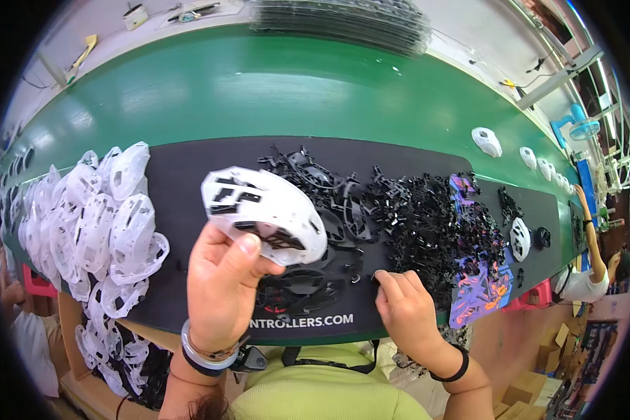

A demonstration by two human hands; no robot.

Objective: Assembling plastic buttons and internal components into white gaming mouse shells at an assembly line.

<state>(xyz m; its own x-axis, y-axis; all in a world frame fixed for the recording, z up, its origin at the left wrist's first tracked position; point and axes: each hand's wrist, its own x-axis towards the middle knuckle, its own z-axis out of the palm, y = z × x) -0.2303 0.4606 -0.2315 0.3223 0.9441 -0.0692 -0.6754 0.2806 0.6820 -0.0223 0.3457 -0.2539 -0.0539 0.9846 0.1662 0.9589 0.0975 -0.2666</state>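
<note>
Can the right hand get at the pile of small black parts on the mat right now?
Probably yes. The right hand rests on the black mat at the near edge of the pile of small black parts, holding nothing visible, and nothing lies between them. The left hand is busy holding a white shell.

White shell (262,210), black clips (427,224), black mat (182,182), green table (273,98)

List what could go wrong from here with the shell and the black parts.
1. The left hand pinches the white shell by one edge only; it could slip and drop onto the black parts.
2. The right hand picks at the mat's near edge; small parts could be knocked off the table.
3. The pile of shells overhangs the table edge and may slide off.
</note>
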